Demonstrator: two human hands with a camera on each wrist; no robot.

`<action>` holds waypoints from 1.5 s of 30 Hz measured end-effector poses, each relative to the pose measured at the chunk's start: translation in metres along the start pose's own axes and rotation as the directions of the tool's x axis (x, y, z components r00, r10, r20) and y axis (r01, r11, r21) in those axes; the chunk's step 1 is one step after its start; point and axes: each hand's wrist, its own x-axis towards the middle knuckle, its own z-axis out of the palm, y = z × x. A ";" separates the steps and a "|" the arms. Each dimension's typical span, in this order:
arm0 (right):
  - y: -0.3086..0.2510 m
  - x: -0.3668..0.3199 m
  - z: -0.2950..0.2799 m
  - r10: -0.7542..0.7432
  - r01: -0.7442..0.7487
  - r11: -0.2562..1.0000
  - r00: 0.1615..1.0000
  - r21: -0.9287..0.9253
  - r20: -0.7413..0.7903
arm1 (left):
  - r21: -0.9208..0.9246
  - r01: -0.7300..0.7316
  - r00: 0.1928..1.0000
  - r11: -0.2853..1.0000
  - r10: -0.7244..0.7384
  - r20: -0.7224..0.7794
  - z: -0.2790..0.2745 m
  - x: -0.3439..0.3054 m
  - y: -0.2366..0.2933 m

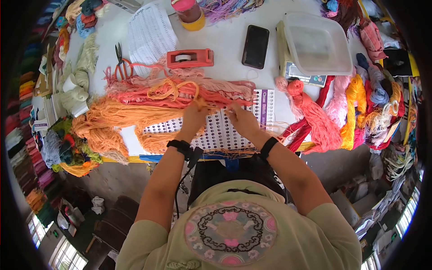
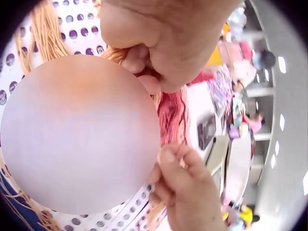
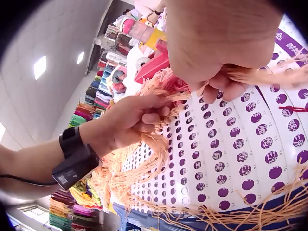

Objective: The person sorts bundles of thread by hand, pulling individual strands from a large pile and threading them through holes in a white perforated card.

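Note:
My left hand (image 1: 194, 119) grips a bundle of light orange embroidery thread (image 3: 156, 144) with curled fingers, and a loose tail hangs below it. Close by on the right, my right hand (image 1: 243, 121) pinches the same pale orange strands, which run out past its fingers in the right wrist view. A few strands stretch between the two hands. Beneath them lie white punched thread cards (image 3: 231, 144) with rows of holes and purple printed circles. Orange skeins (image 1: 130, 112) spread to the left, and coral-red skeins (image 1: 166, 92) lie just beyond the hands. A round blur hides part of the left wrist view.
Behind the skeins are scissors (image 1: 119, 60), a red tape dispenser (image 1: 198, 57), a phone (image 1: 255, 47) and a scale with a plastic tray (image 1: 319, 42). Printed sheets (image 1: 150, 31) lie at the back. More coloured skeins (image 1: 355, 108) are heaped at the right. Cut thread ends fringe the front edge.

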 end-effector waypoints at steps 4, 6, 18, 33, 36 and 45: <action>-0.002 -0.001 -0.007 0.053 -0.057 0.994 0.998 0.089 0.044 | -0.508 0.358 0.934 0.783 -0.298 0.198 -0.012 -0.004 -0.008; -0.004 0.000 -0.009 0.077 -0.081 0.995 0.994 0.052 0.083 | -0.488 0.369 0.929 0.791 -0.331 0.166 -0.007 -0.004 -0.003; -0.003 0.001 -0.020 0.075 -0.209 0.803 0.965 0.558 0.253 | -0.470 0.418 0.852 0.778 -0.156 0.500 0.027 -0.015 0.024; -0.006 0.005 -0.004 0.127 -0.127 0.992 0.989 -0.001 0.070 | -0.946 0.318 0.852 0.055 -0.455 0.260 -0.219 -0.041 -0.022; -0.008 0.005 -0.003 0.113 -0.112 0.993 0.993 -0.021 0.035 | -0.907 0.036 0.706 0.419 -0.653 -0.274 -0.241 -0.045 -0.029; -0.062 -0.014 0.004 0.012 0.032 0.939 0.992 0.343 -0.126 | -0.898 0.157 0.984 0.411 -0.145 0.105 -0.176 -0.089 0.079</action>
